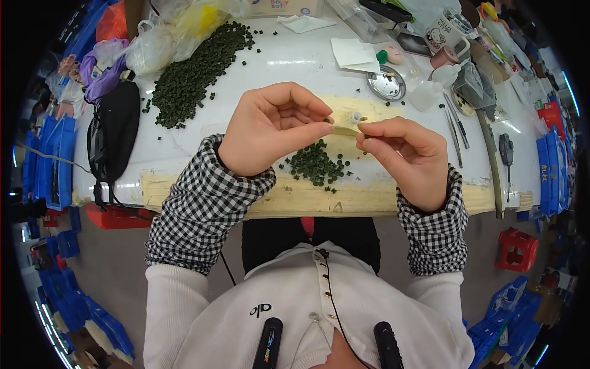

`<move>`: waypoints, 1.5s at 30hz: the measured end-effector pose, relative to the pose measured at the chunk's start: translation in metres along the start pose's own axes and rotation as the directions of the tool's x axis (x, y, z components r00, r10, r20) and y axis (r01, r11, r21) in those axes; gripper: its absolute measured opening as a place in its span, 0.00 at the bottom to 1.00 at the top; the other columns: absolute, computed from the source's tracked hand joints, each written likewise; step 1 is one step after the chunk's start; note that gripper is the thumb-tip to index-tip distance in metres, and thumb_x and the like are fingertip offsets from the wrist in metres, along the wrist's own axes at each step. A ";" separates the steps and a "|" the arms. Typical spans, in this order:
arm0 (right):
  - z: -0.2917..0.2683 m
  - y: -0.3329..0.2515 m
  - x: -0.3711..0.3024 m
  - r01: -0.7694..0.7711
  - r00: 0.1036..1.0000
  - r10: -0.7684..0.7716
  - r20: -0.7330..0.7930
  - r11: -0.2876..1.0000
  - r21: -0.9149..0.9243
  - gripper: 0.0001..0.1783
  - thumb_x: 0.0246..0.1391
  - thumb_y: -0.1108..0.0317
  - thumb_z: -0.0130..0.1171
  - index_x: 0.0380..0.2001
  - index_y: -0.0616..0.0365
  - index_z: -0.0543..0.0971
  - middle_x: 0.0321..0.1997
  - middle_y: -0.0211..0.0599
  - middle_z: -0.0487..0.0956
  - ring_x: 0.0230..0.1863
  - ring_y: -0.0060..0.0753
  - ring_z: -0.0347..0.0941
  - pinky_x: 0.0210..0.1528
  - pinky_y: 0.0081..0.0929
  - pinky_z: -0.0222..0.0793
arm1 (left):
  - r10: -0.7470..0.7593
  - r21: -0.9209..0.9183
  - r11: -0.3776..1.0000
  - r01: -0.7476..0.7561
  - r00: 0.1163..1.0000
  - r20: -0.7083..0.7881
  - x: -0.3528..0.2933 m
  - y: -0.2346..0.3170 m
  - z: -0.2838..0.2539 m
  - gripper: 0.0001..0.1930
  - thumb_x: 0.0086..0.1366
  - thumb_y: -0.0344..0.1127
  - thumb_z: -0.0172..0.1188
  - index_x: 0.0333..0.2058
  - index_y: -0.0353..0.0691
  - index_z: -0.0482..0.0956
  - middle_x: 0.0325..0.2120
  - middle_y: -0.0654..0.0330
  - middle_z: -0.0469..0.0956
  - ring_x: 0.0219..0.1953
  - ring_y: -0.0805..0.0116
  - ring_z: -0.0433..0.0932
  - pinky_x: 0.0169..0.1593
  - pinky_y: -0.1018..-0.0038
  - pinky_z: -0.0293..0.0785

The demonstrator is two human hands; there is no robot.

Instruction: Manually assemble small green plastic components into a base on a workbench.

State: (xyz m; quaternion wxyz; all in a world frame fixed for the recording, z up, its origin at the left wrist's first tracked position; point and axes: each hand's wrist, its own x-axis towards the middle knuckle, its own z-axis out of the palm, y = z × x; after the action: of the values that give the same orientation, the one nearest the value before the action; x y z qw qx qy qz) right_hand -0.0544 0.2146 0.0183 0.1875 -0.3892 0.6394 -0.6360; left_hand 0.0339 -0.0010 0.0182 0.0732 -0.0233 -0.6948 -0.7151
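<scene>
Over the yellow-taped patch (335,106) of the white table, both my hands are raised and nearly meet. My left hand (261,126) pinches a small dark green piece (328,120) between thumb and forefinger. My right hand (413,154), a little apart from it, is closed in a pinch as well; what its fingertips hold is too small to make out. Below and between the hands lies a small heap of dark green pieces (316,164). A much larger pile of similar dark green pieces (196,77) spreads at the far left. Beyond my fingertips sits a small whitish item (356,117).
A round metal dish (386,83) and white paper (355,55) lie beyond my right hand. Tweezers (453,130) rest to the right, near a cup (444,35). On the left are a black pouch (117,129) and plastic bags (153,49).
</scene>
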 end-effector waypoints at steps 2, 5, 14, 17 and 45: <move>-0.002 0.000 0.014 -0.006 1.000 0.005 0.010 0.997 0.078 0.11 0.53 0.79 0.61 0.41 0.68 0.78 0.40 0.39 0.81 0.41 0.24 0.78 0.46 0.20 0.74 | -0.044 -0.106 0.993 0.046 0.999 0.021 0.010 0.005 0.002 0.09 0.59 0.22 0.62 0.39 0.28 0.78 0.34 0.53 0.81 0.36 0.71 0.81 0.42 0.78 0.79; -0.001 0.005 0.030 -0.004 1.000 -0.001 0.026 0.979 0.205 0.12 0.53 0.80 0.60 0.42 0.69 0.76 0.41 0.41 0.81 0.43 0.24 0.78 0.48 0.21 0.74 | -0.020 -0.226 0.974 0.024 1.000 0.020 0.017 -0.001 0.003 0.10 0.62 0.21 0.58 0.42 0.27 0.78 0.35 0.49 0.81 0.37 0.68 0.81 0.42 0.75 0.80; 0.000 0.021 0.029 -0.101 0.994 0.080 0.076 0.938 0.332 0.10 0.55 0.82 0.57 0.41 0.71 0.74 0.42 0.47 0.80 0.46 0.30 0.78 0.51 0.24 0.74 | -0.110 -0.391 0.915 0.100 0.994 -0.005 0.012 -0.020 0.005 0.11 0.64 0.23 0.56 0.46 0.28 0.76 0.37 0.49 0.81 0.38 0.68 0.81 0.44 0.76 0.79; 0.001 0.021 0.028 -0.115 0.993 0.100 0.060 0.937 0.331 0.10 0.55 0.81 0.58 0.41 0.71 0.75 0.42 0.46 0.80 0.45 0.29 0.78 0.51 0.24 0.73 | -0.088 -0.381 0.922 0.073 0.996 -0.022 0.012 -0.024 0.005 0.09 0.64 0.23 0.57 0.43 0.29 0.76 0.36 0.49 0.81 0.38 0.67 0.81 0.43 0.75 0.80; 0.012 0.019 0.030 0.206 0.971 -0.237 -0.032 0.899 -0.387 0.11 0.50 0.78 0.63 0.40 0.64 0.81 0.32 0.40 0.78 0.32 0.29 0.75 0.34 0.21 0.70 | 0.008 -0.147 0.988 -0.035 0.984 -0.180 0.003 -0.018 0.017 0.09 0.57 0.14 0.60 0.37 0.28 0.78 0.35 0.52 0.80 0.39 0.69 0.80 0.44 0.78 0.79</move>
State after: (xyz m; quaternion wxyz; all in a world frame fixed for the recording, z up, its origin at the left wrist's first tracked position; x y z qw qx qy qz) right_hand -0.0696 0.1825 0.0063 0.0096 -0.4631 0.7090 -0.5317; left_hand 0.0274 0.0157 0.0016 0.1410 0.0280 -0.6294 -0.7636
